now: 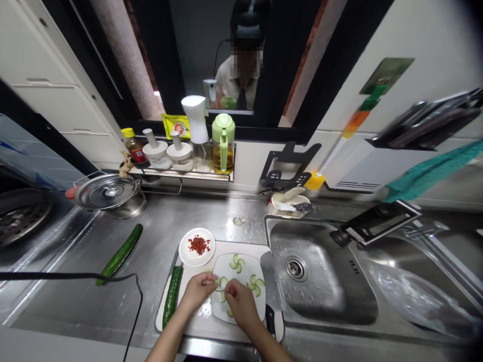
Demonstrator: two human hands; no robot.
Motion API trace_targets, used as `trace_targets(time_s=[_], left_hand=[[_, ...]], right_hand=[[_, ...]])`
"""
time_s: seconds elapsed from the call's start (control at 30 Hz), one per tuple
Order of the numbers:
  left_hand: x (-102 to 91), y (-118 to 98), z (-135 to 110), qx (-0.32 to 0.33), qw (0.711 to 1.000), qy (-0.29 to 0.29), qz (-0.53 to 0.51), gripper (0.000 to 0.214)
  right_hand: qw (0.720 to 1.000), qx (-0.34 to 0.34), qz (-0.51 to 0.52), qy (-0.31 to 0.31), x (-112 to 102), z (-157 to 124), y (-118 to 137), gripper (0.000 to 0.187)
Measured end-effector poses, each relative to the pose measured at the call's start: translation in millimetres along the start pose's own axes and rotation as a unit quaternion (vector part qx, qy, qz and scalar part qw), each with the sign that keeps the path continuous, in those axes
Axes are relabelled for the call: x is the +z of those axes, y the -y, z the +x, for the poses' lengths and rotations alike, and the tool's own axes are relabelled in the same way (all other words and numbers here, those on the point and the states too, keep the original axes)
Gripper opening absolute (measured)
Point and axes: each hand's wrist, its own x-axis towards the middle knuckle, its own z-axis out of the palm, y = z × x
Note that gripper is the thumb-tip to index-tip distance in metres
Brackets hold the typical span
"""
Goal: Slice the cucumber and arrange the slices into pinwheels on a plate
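A white square plate (247,264) rests on a pale cutting board (192,327) and bears thin green cucumber slices (255,285) laid in pinwheel shapes. Over the plate's left side, my left hand (199,291) pinches a cucumber slice at its fingertips. My right hand (241,304) is close beside it, thumb and fingers pressed together on a slice in the same pinwheel; its fingers partly hide that slice. A cut length of cucumber (172,296) lies along the board's left edge. Behind my left hand sits a white dish (184,251) of small red pieces (198,245).
A knife (270,319) lies at the board's right edge, beside the sink (328,311). A whole cucumber (123,254) and a black cable (75,276) are to the left. Behind stand a lidded steel pot (109,193) and a rack with an oil jug (223,146).
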Motion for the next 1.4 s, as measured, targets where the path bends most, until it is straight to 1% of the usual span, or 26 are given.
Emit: trace_targets(time_s=[0.13, 0.23, 0.47, 0.77, 1.1, 1.4], left_hand=[[-2.1, -3, 8, 0.054, 0.992, -0.032, 0.113, 0.022], [-2.2, -7, 12, 0.087, 0.980, -0.035, 0.174, 0.016], [1.1, -12, 17, 0.108, 0.962, -0.021, 0.251, 0.015], [3.0, -16, 20, 0.114, 0.953, -0.007, 0.280, 0.015], [4.8, -19, 17, 0.126, 0.935, -0.006, 0.331, 0.013], [8.9, -22, 10, 0.162, 0.903, -0.034, 0.396, 0.012]], right_hand=[[1.000, 0.008, -0.025, -0.009, 4, 4, -1, 0.018], [0.998, 0.016, -0.049, -0.020, 6, 7, 0, 0.019], [0.993, 0.039, -0.104, -0.034, 14, 10, -1, 0.020], [0.986, 0.057, -0.154, -0.031, 21, 12, -6, 0.019], [0.981, 0.056, -0.185, -0.030, 21, 12, 1, 0.020], [0.977, 0.040, -0.207, -0.030, 19, 11, 10, 0.020]])
